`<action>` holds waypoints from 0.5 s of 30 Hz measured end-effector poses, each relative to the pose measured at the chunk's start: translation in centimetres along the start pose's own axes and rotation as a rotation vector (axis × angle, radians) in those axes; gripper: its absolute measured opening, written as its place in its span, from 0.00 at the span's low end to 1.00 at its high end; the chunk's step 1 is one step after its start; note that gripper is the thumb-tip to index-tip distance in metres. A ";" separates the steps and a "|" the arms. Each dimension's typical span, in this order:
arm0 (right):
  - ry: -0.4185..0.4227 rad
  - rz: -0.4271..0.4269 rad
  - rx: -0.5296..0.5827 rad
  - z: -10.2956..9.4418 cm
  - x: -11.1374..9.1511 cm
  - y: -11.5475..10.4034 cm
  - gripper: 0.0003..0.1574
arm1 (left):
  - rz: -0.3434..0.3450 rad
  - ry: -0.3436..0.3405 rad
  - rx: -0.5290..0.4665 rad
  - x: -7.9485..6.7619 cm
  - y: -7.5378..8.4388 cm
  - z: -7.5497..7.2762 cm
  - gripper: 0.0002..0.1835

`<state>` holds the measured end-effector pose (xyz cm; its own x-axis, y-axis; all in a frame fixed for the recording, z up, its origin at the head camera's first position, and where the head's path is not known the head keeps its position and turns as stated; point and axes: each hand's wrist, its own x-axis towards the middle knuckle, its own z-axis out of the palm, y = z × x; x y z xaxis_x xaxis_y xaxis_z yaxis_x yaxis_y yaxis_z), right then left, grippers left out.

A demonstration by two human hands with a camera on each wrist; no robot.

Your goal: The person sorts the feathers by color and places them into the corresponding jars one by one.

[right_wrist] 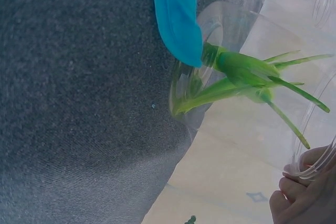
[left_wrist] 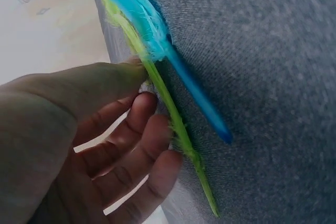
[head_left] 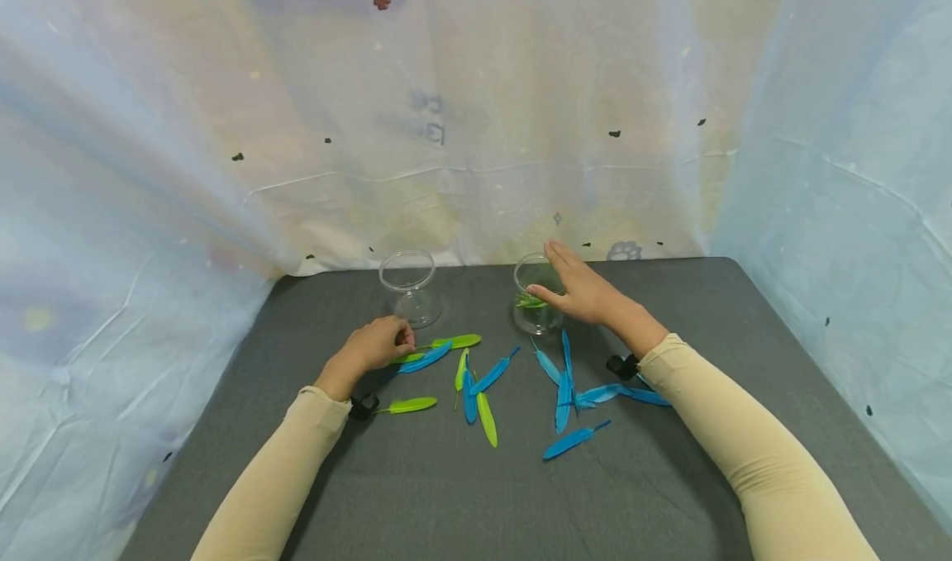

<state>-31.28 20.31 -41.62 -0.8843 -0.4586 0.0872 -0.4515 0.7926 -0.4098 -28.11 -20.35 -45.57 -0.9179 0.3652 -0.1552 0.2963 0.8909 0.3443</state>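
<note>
My left hand (head_left: 374, 344) is low over the table, pinching a green feather (left_wrist: 177, 124) between thumb and fingers near its stem. A blue feather (left_wrist: 197, 98) lies right alongside it. My right hand (head_left: 591, 292) holds the rim of the right-hand clear jar (head_left: 537, 323), thumb apart from the fingers. Several green feathers (right_wrist: 244, 72) stand inside this jar, their stems toward the mouth. Another clear jar (head_left: 416, 306) stands upright just beyond my left hand.
Green and blue feathers lie loose in the middle, including a green one (head_left: 487, 419) and a blue one (head_left: 494, 374). More blue feathers (head_left: 564, 396) lie in front of the right jar. The grey-covered table (head_left: 476, 503) meets a patterned curtain (head_left: 476, 197) behind.
</note>
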 end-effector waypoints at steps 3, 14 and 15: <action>0.000 -0.001 0.001 0.0 0.0 0.0 0.66 | 0.016 0.011 -0.013 0.0 0.0 0.0 0.05; -0.009 -0.001 -0.005 0.0 0.1 0.1 0.67 | 0.111 0.077 -0.137 -0.2 0.5 -0.3 0.02; -0.009 0.000 -0.003 0.0 0.1 0.1 0.68 | 0.121 0.090 -0.149 -0.2 0.5 -0.3 0.02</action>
<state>-31.47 20.36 -41.65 -0.8834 -0.4619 0.0794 -0.4518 0.7941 -0.4066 -27.87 -20.03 -45.03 -0.8997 0.4358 -0.0233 0.3699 0.7898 0.4892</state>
